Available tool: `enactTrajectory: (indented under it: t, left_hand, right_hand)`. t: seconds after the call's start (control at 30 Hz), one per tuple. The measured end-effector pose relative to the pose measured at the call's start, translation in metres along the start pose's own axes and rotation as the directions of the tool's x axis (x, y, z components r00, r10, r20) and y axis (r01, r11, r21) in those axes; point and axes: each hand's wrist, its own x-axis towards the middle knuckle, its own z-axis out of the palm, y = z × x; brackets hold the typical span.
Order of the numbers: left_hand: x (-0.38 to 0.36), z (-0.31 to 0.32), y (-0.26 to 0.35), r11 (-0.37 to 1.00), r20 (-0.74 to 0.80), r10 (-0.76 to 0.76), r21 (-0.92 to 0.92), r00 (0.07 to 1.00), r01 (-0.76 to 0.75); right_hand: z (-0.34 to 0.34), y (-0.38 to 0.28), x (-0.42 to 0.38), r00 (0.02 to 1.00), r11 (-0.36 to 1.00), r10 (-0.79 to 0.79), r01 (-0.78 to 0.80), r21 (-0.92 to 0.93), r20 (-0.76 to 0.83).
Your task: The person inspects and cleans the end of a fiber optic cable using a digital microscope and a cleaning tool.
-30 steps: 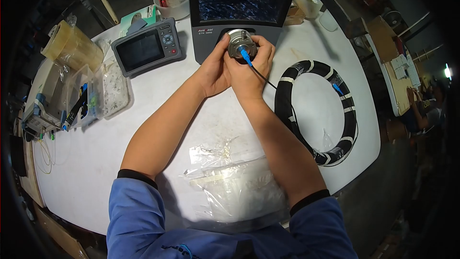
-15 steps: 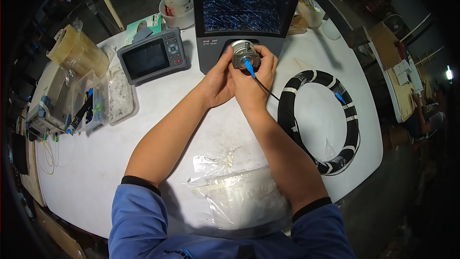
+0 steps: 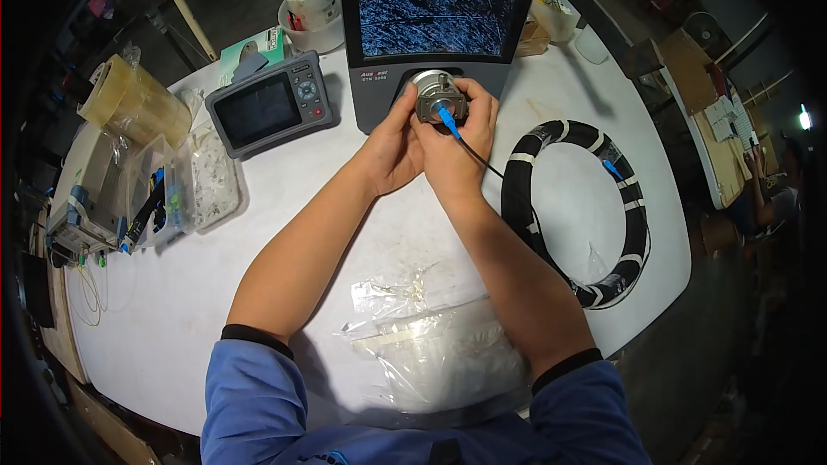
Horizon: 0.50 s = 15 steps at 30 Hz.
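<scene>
At the front of the fiber inspection microscope [image 3: 372, 103], my left hand [image 3: 396, 151] and my right hand [image 3: 461, 151] are closed around the round metal adapter mount [image 3: 428, 86], one on each side. A blue fiber connector [image 3: 447, 120] sits in the middle of the mount, and its black cable [image 3: 475, 158] runs over my right hand toward the coil. The microscope's screen [image 3: 439, 4] displays a dark blue, speckled and streaked picture. To the right lies a black cable coil [image 3: 517, 189] bound with white tape, with another blue connector [image 3: 611, 169] on it.
A handheld tester [image 3: 267, 108] stands left of the microscope, near a white bottle [image 3: 310, 4]. Farther left are a tape roll [image 3: 138, 103] and a clear plastic box [image 3: 159, 207]. A plastic-wrapped pack [image 3: 444, 357] lies below my forearms. Another person's arm [image 3: 758, 181] shows at far right.
The screen's picture has become brighter, with denser blue streaks. My hands keep their hold on the mount. The whole view has shifted slightly.
</scene>
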Motion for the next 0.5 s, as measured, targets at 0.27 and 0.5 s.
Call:
enactTrajectory:
  t: [0.27,0.5]
  left_hand:
    - [-0.01,0.015,-0.005,0.97,-0.24,0.166,0.214,0.957,-0.115]
    - [-0.019,0.008,-0.011,0.248,-0.01,0.773,0.925,0.635,-0.288]
  right_hand:
    - [0.004,0.004,-0.002,0.993,0.993,-0.117,0.117,0.018,-0.035]
    - [0.002,0.002,-0.002,0.971,0.971,-0.236,0.237,0.019,-0.038]
